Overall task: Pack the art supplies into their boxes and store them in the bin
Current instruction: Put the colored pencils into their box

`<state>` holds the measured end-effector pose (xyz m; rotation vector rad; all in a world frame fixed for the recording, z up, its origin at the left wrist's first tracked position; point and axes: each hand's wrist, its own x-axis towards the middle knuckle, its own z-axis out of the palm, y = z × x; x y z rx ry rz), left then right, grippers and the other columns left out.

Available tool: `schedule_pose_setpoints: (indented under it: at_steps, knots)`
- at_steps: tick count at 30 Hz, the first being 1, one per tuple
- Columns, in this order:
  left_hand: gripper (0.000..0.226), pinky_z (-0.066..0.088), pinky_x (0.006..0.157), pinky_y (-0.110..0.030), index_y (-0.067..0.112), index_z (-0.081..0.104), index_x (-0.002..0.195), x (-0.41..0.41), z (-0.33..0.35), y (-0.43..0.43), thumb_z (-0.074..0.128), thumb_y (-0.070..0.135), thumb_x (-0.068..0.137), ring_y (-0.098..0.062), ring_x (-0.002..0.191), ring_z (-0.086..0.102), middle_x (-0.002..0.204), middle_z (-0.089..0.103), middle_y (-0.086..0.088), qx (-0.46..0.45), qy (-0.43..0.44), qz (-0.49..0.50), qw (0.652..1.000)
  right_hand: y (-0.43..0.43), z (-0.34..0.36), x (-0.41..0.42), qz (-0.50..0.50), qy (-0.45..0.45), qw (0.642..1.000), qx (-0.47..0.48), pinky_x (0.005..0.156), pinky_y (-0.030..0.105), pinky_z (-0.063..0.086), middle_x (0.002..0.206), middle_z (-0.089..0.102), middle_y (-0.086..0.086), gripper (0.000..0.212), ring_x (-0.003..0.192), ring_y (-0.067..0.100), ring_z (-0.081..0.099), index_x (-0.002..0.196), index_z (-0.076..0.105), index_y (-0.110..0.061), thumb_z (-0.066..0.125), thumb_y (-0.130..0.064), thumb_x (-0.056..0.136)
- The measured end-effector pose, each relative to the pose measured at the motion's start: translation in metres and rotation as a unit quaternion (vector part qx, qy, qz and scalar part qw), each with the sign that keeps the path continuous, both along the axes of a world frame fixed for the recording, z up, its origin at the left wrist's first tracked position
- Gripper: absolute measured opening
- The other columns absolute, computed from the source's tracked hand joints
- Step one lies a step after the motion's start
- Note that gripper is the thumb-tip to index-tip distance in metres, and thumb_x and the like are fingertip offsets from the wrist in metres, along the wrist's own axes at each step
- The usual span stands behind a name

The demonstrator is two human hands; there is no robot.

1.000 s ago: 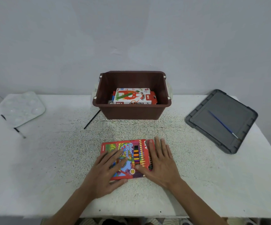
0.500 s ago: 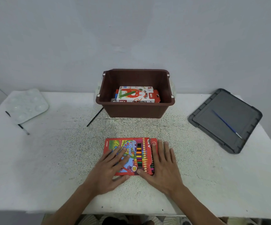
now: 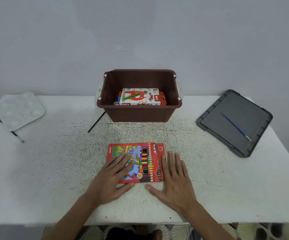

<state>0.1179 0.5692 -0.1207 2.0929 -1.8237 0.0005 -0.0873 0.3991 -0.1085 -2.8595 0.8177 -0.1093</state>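
Item 1. Left hand point(image 3: 112, 177): lies palm down on the left half of the coloured-pencil box point(image 3: 145, 163). The grip is slack, with fingers straight and spread and nothing clasped. The thumb rests at the box's near edge.

Item 2. Right hand point(image 3: 175, 181): lies flat on the counter point(image 3: 53, 170) against the box's right edge, with the forefinger along that edge. The grip is likewise slack, fingers straight and holding nothing.

Item 3. Coloured-pencil box: red and flat, face up, marked "18". It lies on the counter near the front edge, between the hands and outside the bin point(image 3: 136, 115).

Item 4. Thin black brush point(image 3: 96, 122): lies aslant on the counter at the bin's left front corner.

Item 5. Bin: brown and open-topped, at the middle rear of the counter. Inside it is an oil pastels box point(image 3: 140, 97), white and red, lying on other packaging that is partly hidden.

Item 6. Grey lid point(image 3: 254, 118): lies to the right, well apart from the bin. A blue brush point(image 3: 235, 126) lies on it.

Item 7. White palette point(image 3: 19, 110): lies at the far left. A dark brush point(image 3: 17, 135) pokes out from beneath it.
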Motion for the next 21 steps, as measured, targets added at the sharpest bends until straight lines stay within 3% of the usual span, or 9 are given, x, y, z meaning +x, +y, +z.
schedule_pose_setpoints:
  at_steps: [13, 21]
  knots:
    - [0.068, 0.024, 0.118, -0.044, 0.018, 0.04, 0.15, -0.001, 0.001, -0.001, 0.052, 0.057, 0.096, -0.023, 0.15, 0.02, 0.161, 0.027, -0.003, -0.007, 0.013, -0.007, 1.0, 0.012, 0.0, 0.006, -0.01, 0.004, 1.0, 0.014, 0.115, 0.056, 0.015, 0.163, 0.011, 0.018, 0.112, 0.15, 0.039, 0.007, 0.155, 0.018, -0.004, 0.031, -0.088, 0.081]
    - [0.069, 0.023, 0.114, -0.062, 0.024, 0.045, 0.147, -0.001, 0.002, -0.001, 0.055, 0.062, 0.091, -0.021, 0.149, 0.023, 0.159, 0.032, 0.002, -0.016, -0.008, 0.016, 1.0, -0.012, 0.007, 0.023, -0.008, 0.004, 1.0, 0.03, 0.122, 0.052, 0.012, 0.163, 0.007, 0.015, 0.116, 0.15, 0.037, 0.002, 0.156, 0.013, -0.008, 0.024, -0.093, 0.077]
